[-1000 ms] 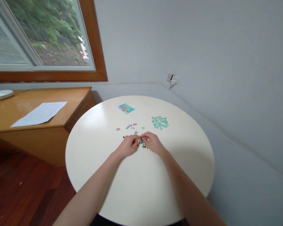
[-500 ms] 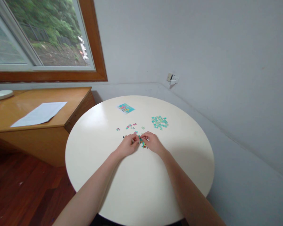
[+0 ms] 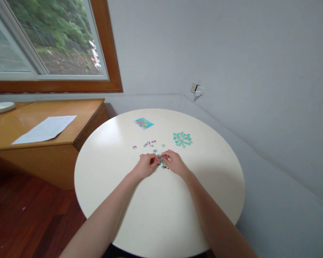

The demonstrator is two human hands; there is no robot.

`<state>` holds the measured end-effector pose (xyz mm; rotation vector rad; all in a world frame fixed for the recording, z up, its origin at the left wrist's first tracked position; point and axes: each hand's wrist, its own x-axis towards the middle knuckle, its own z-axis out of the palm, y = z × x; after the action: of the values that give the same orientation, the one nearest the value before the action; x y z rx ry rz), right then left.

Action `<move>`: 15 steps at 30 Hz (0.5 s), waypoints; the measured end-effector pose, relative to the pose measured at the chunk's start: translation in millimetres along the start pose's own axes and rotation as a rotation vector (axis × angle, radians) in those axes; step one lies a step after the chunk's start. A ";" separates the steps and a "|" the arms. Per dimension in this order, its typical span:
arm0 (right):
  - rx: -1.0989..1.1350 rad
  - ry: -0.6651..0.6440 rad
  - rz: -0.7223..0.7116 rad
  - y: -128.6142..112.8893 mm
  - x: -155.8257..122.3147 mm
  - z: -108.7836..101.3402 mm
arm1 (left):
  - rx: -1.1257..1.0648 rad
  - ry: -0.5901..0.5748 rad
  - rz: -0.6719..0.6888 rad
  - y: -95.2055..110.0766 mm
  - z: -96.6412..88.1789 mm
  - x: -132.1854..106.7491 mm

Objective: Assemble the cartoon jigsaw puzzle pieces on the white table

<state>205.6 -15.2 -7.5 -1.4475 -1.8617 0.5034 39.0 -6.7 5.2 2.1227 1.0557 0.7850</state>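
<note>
Over the middle of the round white table, my left hand and my right hand meet almost fingertip to fingertip. Both have their fingers pinched on jigsaw puzzle pieces, a small colourful cluster between and under the hands. My fingers hide part of this cluster, so how the pieces join is unclear. Just beyond the hands lie several loose pink and teal pieces. A single pale green piece rests a little right of them.
A pile of teal puzzle pieces lies right of centre. Farther back is a small picture card. At left, a wooden desk bears a white paper sheet. A wall socket with a plug is behind the table.
My left hand's fingers have shifted slightly and curl a little closer to the right fingertips. My right hand and the loose pieces look the same.
</note>
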 end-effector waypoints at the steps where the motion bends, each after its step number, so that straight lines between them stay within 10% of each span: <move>1: -0.001 -0.002 0.001 0.2 0.1 0.1 | 0.007 -0.002 0.002 0.4 -0.2 -0.1; 15: -0.096 -0.068 -0.033 -6.8 0.8 -1.0 | 0.053 -0.019 0.017 4.5 -1.8 -1.0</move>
<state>201.7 -16.7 -2.0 -1.4766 -1.9842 0.4576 39.2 -9.2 9.5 2.1823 1.0602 0.7509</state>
